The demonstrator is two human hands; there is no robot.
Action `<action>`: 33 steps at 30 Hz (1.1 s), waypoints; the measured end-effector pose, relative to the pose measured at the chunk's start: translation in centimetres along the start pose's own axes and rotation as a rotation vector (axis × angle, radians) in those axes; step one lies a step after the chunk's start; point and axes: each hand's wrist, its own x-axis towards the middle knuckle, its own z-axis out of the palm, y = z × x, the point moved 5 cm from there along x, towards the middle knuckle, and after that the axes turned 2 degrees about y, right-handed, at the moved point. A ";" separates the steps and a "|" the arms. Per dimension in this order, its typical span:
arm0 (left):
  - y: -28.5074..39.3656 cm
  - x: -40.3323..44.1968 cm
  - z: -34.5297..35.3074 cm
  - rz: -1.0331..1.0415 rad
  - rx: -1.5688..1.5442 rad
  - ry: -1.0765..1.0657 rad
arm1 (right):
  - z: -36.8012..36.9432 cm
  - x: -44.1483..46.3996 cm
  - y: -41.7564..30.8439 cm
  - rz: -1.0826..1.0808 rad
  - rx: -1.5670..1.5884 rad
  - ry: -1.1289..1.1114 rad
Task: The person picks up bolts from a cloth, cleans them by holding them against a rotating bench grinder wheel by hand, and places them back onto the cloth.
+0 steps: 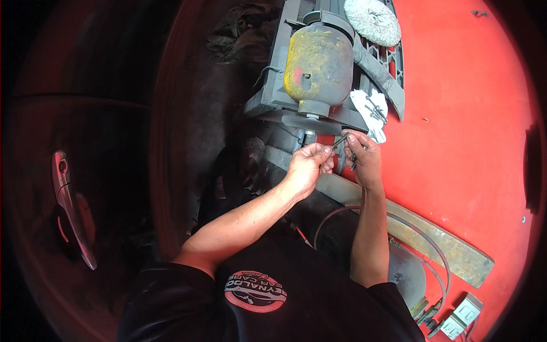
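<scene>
My left hand [310,162] is closed in a pinch on one end of a thin, dark metal piece [340,141], rod-like and too small to name exactly. The fingertips of my right hand [366,155] are at its other end. More small dark metal bits [353,163] show in the fingers of my right hand. Just beyond my hands, a grey, blurred wheel [310,123] sits on the shaft of a worn yellow-and-grey bench motor [320,62]. To the right lies a white cloth [364,105] with several small dark metal pieces [376,109] on it.
A round white fluffy pad [373,21] is at the top, beside the motor. A wooden board [439,236] and a hose [441,248] run below right, near power outlets [461,316]. At left is a dark car door with a handle [71,205]. The floor [461,114] is red.
</scene>
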 end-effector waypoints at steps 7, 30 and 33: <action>0.3 1.0 0.1 0.054 -0.020 0.068 | -0.1 1.3 0.0 -0.085 -0.048 0.059; 1.0 -0.3 0.2 0.135 0.131 0.102 | -0.3 0.0 0.6 -0.082 0.024 0.026; 0.3 0.0 0.2 0.114 0.012 0.103 | -0.2 0.7 0.4 -0.108 -0.010 0.053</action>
